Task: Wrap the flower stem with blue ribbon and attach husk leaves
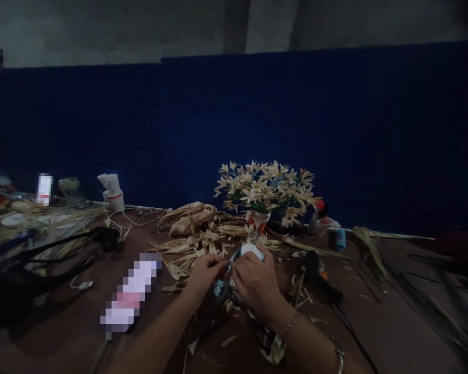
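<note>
Landmark: potted flowers [265, 189], one arrangement; cream pointed petals, blue stems and green among them, red-and-white pot; blooms numerous, overlapping, not countable.
White round piece: one [252, 250]; pale, smooth-looking, light blue at its edge; placed just in front of the potted flowers, beside the right hand's fingers.
Light blue bits: small cluster [219, 287], below the left fingertips, in front and left of the potted flowers; number unclear.
Left hand: one [208, 272]; fingertips drawn narrow, meeting near the other hand's; cannot tell what, if anything, lies between them.
Right hand: one [255, 280]; fingers bent, tips close together; what they pinch cannot be told. Two bracelets on this arm.
Dried husks: one large bundle [193, 218], left of the potted flowers; loose strips around, uncounted.
Glue gun: one [315, 275], black with orange, in front and right of the potted flowers.
Blue cylinder: one [341, 239], right of the potted flowers.
White bundle: one [113, 191], red band, far left of the potted flowers.
Pixelated bright oblongs: two [130, 295], left of the potted flowers.
</note>
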The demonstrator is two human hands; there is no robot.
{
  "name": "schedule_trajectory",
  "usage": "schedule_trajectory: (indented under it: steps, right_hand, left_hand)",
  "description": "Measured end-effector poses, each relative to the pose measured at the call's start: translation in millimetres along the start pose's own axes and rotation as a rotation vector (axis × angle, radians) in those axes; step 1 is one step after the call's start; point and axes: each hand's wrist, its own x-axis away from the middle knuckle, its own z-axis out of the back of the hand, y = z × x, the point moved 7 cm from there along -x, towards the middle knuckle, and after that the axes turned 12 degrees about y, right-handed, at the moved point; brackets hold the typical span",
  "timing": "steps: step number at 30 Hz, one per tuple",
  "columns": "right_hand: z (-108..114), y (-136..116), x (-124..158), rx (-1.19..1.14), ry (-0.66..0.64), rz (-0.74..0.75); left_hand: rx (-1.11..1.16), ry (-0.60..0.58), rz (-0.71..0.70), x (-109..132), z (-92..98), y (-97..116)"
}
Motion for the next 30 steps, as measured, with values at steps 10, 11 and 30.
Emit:
schedule_trajectory:
  steps: [10,11,30]
  right_hand:
    - [8.5,15.6,0.0,-0.228,0.007,-0.19]
    - [8.1,17.6,1.3,-0.248,0.016,-0.212]
    - [-48.4,18.7,48.6,-1.534,-0.814,-1.189]
  left_hand:
    - [-0.06,-0.182,-0.181,7.2,-8.6,19.1]
    - [-0.065,-0.191,-0.207,7.9,-8.6,20.2]
    - [-0.153,-0.412,-0.372,38.3,-18.3,51.8]
